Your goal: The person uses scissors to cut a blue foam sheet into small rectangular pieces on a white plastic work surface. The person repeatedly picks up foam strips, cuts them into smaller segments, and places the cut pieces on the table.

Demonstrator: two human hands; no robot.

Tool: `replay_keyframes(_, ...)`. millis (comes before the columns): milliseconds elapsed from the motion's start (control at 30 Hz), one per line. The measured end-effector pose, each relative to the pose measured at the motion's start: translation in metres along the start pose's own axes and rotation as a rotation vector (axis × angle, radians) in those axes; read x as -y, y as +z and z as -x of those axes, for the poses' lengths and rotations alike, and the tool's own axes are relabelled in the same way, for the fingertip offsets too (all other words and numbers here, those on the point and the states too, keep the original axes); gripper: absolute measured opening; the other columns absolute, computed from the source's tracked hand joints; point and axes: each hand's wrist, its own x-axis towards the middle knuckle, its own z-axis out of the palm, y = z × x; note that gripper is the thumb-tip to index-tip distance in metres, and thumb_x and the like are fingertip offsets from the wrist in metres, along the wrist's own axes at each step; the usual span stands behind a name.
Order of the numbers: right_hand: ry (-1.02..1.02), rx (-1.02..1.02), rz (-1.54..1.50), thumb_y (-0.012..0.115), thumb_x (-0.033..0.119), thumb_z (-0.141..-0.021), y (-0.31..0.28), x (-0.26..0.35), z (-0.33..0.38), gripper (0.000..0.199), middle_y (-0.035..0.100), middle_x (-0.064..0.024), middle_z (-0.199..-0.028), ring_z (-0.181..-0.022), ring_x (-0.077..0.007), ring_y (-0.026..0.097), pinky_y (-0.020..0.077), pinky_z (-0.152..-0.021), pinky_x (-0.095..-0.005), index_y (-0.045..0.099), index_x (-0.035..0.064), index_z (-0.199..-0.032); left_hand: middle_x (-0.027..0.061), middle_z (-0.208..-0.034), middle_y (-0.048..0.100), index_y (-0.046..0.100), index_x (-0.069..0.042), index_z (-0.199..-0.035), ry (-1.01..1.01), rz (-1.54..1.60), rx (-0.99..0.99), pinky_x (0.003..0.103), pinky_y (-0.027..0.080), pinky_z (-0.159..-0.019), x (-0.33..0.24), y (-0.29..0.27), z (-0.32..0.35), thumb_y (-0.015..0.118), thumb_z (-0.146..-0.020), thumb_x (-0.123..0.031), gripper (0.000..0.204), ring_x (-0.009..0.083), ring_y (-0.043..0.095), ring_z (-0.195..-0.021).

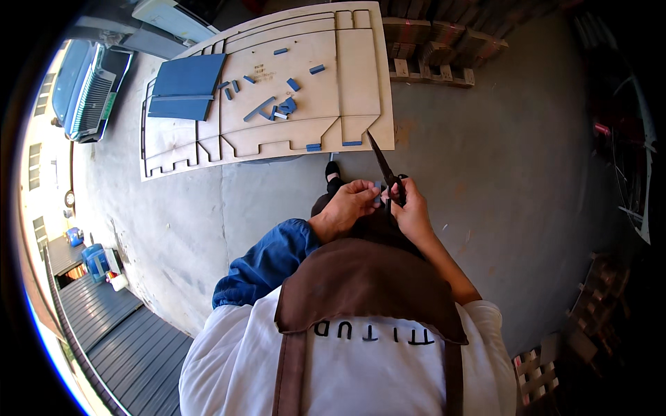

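In front of my body, my left hand (pixel 349 204) pinches a small blue-grey piece (pixel 377 186) between thumb and fingertips. My right hand (pixel 413 210) is closed around the handles of a pair of dark scissors (pixel 379 156). Their long blades point up and away, toward the near edge of a wooden board (pixel 298 76). Little parts the two blades from each other. Both hands are close together, just short of the board. Several small blue strips and blocks (pixel 293 84) lie scattered on it, and a blue sheet stack (pixel 182 87) covers its left part.
Dark grooves outline shapes in the board. Stacked brown bundles on a wooden pallet (pixel 433 75) stand beyond it at right. A vehicle (pixel 90 90) is parked at far left, near blue containers (pixel 96 260). Concrete floor (pixel 513 159) surrounds me, with another pallet (pixel 538 378) at lower right.
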Motion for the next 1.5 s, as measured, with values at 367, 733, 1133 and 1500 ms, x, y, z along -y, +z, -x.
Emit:
replay_keyframes(367,0.089,-0.264,0.291,0.065,-0.003,-0.075,-0.047,-0.024,-0.022,0.028,0.061,-0.0098,-0.08,-0.074,-0.024,0.064,0.0497,-0.071,-0.0345,0.047,0.0032,-0.096,0.0035,-0.083,0.064,0.059,-0.006,-0.094,0.434,-0.768,-0.145,0.031,0.048,-0.065,-0.03,-0.022,-0.014,0.064,-0.087,-0.013,0.011,0.0196,0.062,-0.076)
replay_keyframes(733,0.212,-0.388,0.353,0.066,-0.002,-0.076,-0.078,-0.09,0.0,0.028,0.064,-0.0102,-0.084,-0.08,-0.025,0.065,0.0502,-0.075,-0.0353,0.049,0.0038,-0.098,0.0053,-0.085,0.058,0.061,-0.01,-0.087,1.127,-1.788,-0.268,0.037,0.045,-0.077,-0.074,-0.042,-0.051,0.065,-0.078,-0.012,0.01,0.0267,0.056,-0.087)
replay_keyframes(1133,0.212,-0.366,0.32,0.064,0.0,-0.079,-0.066,-0.091,0.003,0.022,0.061,-0.0078,-0.079,-0.074,-0.0191,0.063,0.049,-0.07,-0.0316,0.05,0.0038,-0.096,0.0062,-0.086,0.056,0.061,-0.009,-0.086,1.125,-1.731,-0.308,0.038,0.047,-0.075,-0.071,-0.043,-0.059,0.064,-0.078,-0.011,0.008,0.0278,0.054,-0.086)
replay_keyframes(1500,0.213,-0.334,0.341,0.066,0.001,-0.076,-0.065,-0.087,0.004,0.026,0.063,-0.0111,-0.082,-0.079,-0.0266,0.065,0.0499,-0.072,-0.0362,0.049,0.0038,-0.095,0.0059,-0.088,0.054,0.058,-0.011,-0.09,1.077,-1.715,-0.351,0.039,0.044,-0.079,-0.07,-0.047,-0.064,0.068,-0.076,-0.017,0.018,0.0273,0.053,-0.091)
